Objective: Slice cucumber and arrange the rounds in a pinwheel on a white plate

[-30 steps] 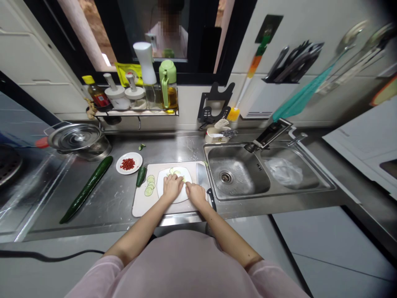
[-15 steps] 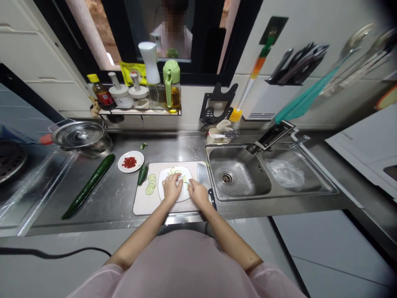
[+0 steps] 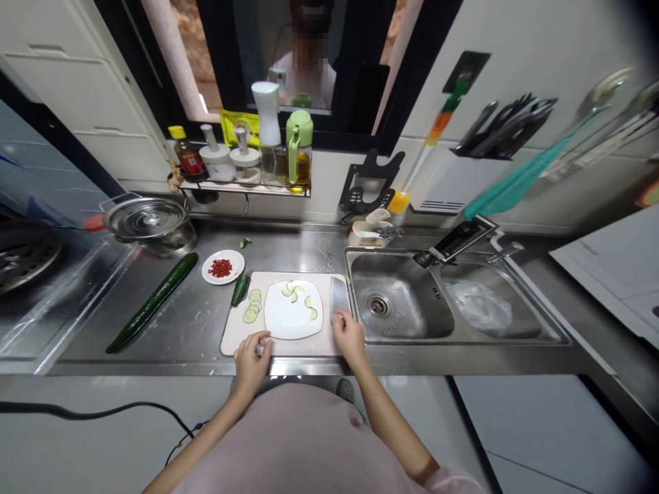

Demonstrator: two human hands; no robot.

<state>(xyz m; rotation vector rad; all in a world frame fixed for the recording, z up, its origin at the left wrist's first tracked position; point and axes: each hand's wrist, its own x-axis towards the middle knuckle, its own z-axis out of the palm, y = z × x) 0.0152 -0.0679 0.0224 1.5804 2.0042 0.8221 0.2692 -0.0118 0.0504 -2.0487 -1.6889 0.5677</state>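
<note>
A white square plate [image 3: 293, 322] lies on a pale cutting board [image 3: 237, 341], with several cucumber slices [image 3: 293, 291] along its top and right side. My left hand [image 3: 253, 357] is at the plate's front left corner, thumb and forefinger apart, nothing held. At the board's right edge my right hand [image 3: 349, 336] closes over the handle of a kitchen knife [image 3: 338, 293]; its blade points away from me and the handle is hidden. Overlapping cucumber slices [image 3: 252, 309] rest left of the plate, beside a short cucumber piece [image 3: 239, 289].
A whole cucumber [image 3: 154, 302] lies on the steel counter at left. Behind it are a small plate of red bits [image 3: 222, 266] and a steel pot [image 3: 154, 226]. The double sink [image 3: 406, 329] borders the board on the right. A condiment rack [image 3: 257, 189] hangs behind.
Both hands have left the plate. My left hand has drawn back to its front left corner; my right hand has moved right onto the knife handle. The view has shifted slightly.
</note>
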